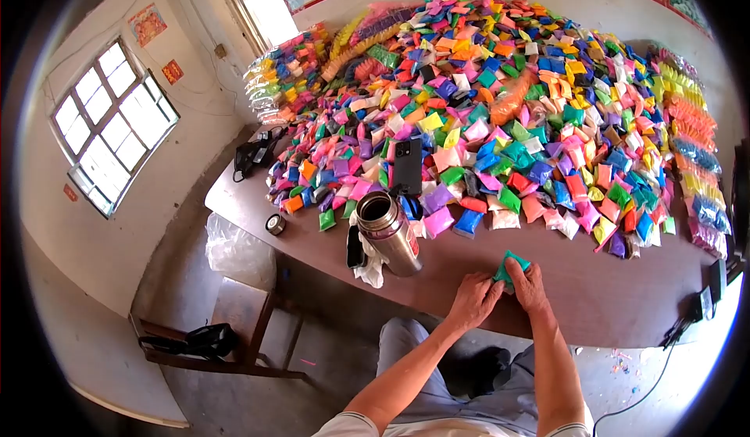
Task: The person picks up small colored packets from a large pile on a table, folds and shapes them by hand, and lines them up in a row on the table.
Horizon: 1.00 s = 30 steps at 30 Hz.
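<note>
A small teal packet (509,271) is held between both hands at the table's front edge. My left hand (475,300) pinches its lower left side, fingers pressed together. On its right side, my right hand (528,285) grips it with thumb and fingers. Behind the hands rises a large heap of small colourful packets (516,132), spread over much of the brown table (461,281). An open steel flask (388,234) stands to the left of the hands, beside a white cloth (370,269).
A black phone (407,167) rests on the heap's front. A flask lid (275,224) lies at the table's left. Bagged packets (695,164) stand at the far right, above black adapters (707,300) with a cable. A wooden chair (238,316) holding a black bag (211,340) is at lower left.
</note>
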### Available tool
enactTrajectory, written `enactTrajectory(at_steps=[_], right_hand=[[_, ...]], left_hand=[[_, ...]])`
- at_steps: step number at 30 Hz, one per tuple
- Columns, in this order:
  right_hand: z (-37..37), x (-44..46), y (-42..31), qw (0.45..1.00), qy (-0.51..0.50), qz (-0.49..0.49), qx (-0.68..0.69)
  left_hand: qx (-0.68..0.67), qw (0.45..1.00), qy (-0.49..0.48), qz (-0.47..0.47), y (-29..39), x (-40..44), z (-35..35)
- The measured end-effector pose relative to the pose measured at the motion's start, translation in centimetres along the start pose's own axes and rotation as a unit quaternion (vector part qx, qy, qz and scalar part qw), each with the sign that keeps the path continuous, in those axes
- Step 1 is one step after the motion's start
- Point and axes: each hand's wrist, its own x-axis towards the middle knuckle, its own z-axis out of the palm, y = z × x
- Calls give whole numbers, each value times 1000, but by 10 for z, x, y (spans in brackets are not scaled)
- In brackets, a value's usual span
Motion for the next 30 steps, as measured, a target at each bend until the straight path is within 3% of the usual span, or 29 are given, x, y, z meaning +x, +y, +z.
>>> enactTrajectory(at_steps=[12, 14, 21, 23, 26, 30], right_hand=[[14, -6, 2, 993, 87, -51, -62], [11, -3, 9, 977, 126, -139, -102], [5, -4, 8, 985, 106, -71, -114], [4, -6, 1, 995, 93, -34, -16], [6, -6, 5, 995, 73, -64, 32], [0, -7, 1, 999, 12, -33, -11]], left_hand=[[21, 1000, 9, 6, -6, -2, 5], [3, 1000, 14, 4, -4, -1, 5], [-6, 1000, -3, -17, 1, 0, 0], [-25, 999, 7, -22, 5, 1, -3], [-24, 999, -9, -32, 0, -2, -2], [-24, 999, 0, -23, -2, -3, 0]])
